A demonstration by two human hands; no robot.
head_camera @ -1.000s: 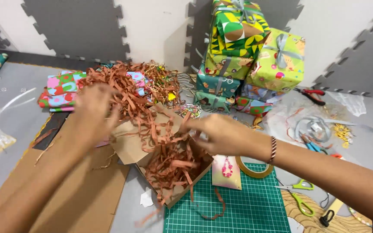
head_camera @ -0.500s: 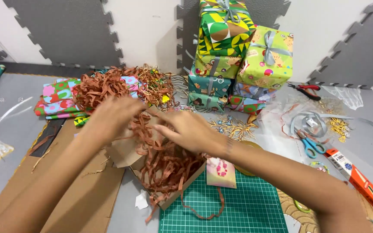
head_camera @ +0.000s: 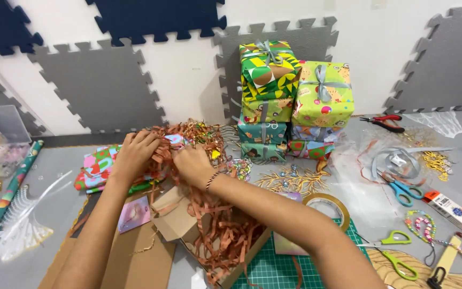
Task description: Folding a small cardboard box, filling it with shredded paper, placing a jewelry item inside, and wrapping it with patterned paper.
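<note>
Both my hands reach forward into a loose heap of brown shredded paper [head_camera: 162, 140] that lies beyond an open cardboard box [head_camera: 188, 227]. My left hand [head_camera: 135, 154] grips a bunch of the shreds from the left. My right hand [head_camera: 192, 163], with a beaded bracelet on its wrist, closes on shreds from the right. More brown shreds [head_camera: 225, 235] fill the box and trail over its edge under my right forearm. Folded colourful wrapping paper [head_camera: 96, 163] sits under the heap to the left.
A stack of wrapped gift boxes [head_camera: 292, 101] stands against the wall. A tape roll [head_camera: 328, 206], blue scissors [head_camera: 402, 190], green scissors [head_camera: 397, 251], red pliers [head_camera: 385, 122] and a green cutting mat [head_camera: 274, 270] lie to the right. A wrapping paper roll [head_camera: 6, 198] lies left.
My hands moved from above the box forward to the far heap of shreds. The view tilted up, showing more of the wall.
</note>
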